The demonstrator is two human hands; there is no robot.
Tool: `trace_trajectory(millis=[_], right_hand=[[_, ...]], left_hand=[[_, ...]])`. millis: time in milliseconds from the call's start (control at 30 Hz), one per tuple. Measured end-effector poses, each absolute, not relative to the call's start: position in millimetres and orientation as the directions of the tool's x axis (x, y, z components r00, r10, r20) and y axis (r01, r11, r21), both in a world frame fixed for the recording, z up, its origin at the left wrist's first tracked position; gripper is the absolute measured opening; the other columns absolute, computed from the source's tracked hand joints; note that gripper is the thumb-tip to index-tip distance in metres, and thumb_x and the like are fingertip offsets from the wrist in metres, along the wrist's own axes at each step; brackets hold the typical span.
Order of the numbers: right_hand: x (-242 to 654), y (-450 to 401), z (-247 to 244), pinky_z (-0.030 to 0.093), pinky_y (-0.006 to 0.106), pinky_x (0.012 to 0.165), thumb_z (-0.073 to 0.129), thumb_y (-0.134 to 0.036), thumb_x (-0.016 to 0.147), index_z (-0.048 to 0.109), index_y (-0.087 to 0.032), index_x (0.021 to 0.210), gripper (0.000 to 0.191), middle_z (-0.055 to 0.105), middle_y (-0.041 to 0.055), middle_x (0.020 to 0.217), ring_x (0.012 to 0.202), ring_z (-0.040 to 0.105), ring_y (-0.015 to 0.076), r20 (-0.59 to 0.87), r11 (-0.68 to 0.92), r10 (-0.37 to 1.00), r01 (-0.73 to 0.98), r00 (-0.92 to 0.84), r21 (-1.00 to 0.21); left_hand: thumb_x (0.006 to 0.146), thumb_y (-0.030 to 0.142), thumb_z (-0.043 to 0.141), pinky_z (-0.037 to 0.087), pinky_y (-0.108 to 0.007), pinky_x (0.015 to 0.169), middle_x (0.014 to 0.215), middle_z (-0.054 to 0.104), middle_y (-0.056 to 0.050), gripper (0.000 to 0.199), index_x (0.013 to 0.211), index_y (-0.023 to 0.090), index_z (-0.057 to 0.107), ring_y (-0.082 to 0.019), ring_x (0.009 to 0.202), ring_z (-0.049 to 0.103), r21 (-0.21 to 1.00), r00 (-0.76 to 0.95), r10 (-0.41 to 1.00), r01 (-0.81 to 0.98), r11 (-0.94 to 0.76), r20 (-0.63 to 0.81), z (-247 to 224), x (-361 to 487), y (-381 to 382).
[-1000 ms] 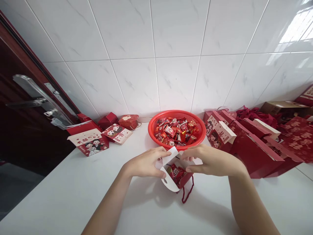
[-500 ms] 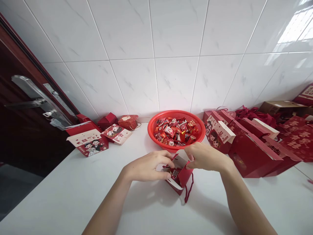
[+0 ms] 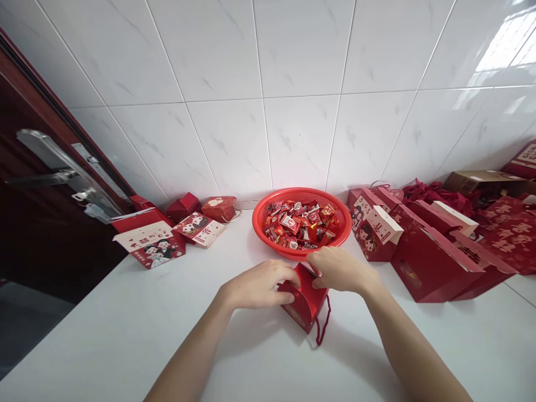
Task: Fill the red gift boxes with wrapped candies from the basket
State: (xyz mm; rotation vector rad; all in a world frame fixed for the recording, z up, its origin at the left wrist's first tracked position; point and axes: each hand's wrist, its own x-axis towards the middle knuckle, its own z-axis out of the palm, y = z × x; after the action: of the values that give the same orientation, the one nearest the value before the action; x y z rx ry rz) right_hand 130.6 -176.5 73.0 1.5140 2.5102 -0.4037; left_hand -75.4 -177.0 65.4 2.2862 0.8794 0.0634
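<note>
A small red candy box (image 3: 302, 306) stands on the white table in front of me, its top flaps folded inward over the opening. My left hand (image 3: 260, 285) pinches the box's left side between thumb and fingers. On the far right side, my right hand (image 3: 340, 270) is closed on the edge of a flap. From the box's right side hangs a dark red cord handle (image 3: 322, 331). The flaps now cover the inside of the box. Just behind it sits a red plastic basket (image 3: 259, 237) with many wrapped candies (image 3: 293, 224).
Several gift boxes (image 3: 159, 245) stand at the left near a dark door (image 3: 37, 206) with a metal handle. To the right are larger red gift bags (image 3: 435, 262) and a cardboard box (image 3: 481, 178). A tiled wall (image 3: 301, 139) closes off the back.
The flaps have come down over the opening, hiding the wrapped candy seen inside earlier. My right hand has moved left and inward with its flap; my left hand has barely shifted.
</note>
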Motion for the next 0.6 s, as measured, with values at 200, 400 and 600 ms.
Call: trace_trajectory(millis=[200, 400, 600], right_hand=[[138.4, -173.5, 69.0, 0.025, 0.026, 0.054, 0.076, -0.028, 0.077, 0.06, -0.02, 0.078, 0.018, 0.056, -0.0025, 0.068, 0.067, 0.054, 0.0157, -0.305, 0.505, 0.764, 0.821, -0.569, -0.267], [143.0, -172.1, 66.3, 0.026, 0.026, 0.054, 0.079, -0.026, 0.076, 0.067, -0.02, 0.086, 0.017, 0.057, -0.0026, 0.07, 0.065, 0.051, 0.0151, -0.341, 0.501, 0.723, 0.796, -0.601, -0.34], [145.4, -171.6, 70.3, 0.03, 0.026, 0.054, 0.076, -0.027, 0.079, 0.07, -0.019, 0.086, 0.013, 0.064, 0.0001, 0.076, 0.066, 0.055, 0.0152, -0.35, 0.499, 0.715, 0.792, -0.606, -0.352]], left_hand=[[0.076, 0.026, 0.069, 0.042, -0.03, 0.069, 0.098, 0.066, -0.003, 0.017, 0.092, 0.021, 0.064, -0.023, 0.089, 0.062, 0.533, 0.644, 0.742, 0.701, -0.474, -0.188, 59.3, -69.8, -176.4], [0.075, 0.028, 0.071, 0.046, -0.031, 0.073, 0.112, 0.062, -0.004, 0.034, 0.107, 0.023, 0.062, -0.024, 0.095, 0.062, 0.596, 0.611, 0.768, 0.693, -0.404, -0.19, 53.1, -69.7, -175.7], [0.079, 0.023, 0.068, 0.047, -0.033, 0.095, 0.134, 0.06, -0.006, 0.037, 0.116, 0.026, 0.07, -0.028, 0.119, 0.06, 0.719, 0.75, 0.63, 0.55, -0.425, -0.202, 46.6, -70.4, -166.7]])
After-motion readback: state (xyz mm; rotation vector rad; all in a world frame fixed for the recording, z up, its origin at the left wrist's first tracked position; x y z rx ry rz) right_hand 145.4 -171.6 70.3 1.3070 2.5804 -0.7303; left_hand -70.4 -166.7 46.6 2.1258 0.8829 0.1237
